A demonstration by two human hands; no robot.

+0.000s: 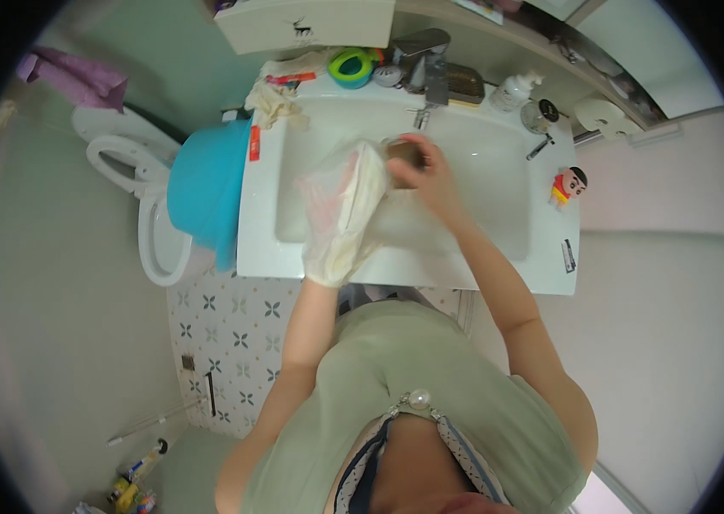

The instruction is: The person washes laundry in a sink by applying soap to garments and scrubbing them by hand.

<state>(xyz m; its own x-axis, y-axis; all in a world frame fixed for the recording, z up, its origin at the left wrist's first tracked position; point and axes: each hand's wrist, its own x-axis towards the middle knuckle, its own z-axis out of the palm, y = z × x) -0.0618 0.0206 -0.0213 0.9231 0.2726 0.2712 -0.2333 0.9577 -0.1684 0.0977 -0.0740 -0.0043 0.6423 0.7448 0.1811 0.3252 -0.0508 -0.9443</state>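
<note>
My left hand (326, 209) is inside a wet, whitish, partly see-through cloth piece (365, 199), which covers it down to the wrist. The fingers show only as a pink tint, so their pose is hidden. A seam or zip-like line runs along the cloth's right side. My right hand (436, 183) grips a small brown block, apparently a scrubbing brush (404, 157), blurred and close against the cloth's upper right edge. Both hands are over the white washbasin (497, 225), below its metal tap (426, 77).
A blue plastic tub (208, 183) stands at the basin's left, beside a toilet (163, 238). Pale crumpled cloth (272, 106) lies on the back left rim. A pump bottle (516, 90), a glass jar (539, 115), a razor (540, 148) and a cartoon figurine (569, 186) line the right.
</note>
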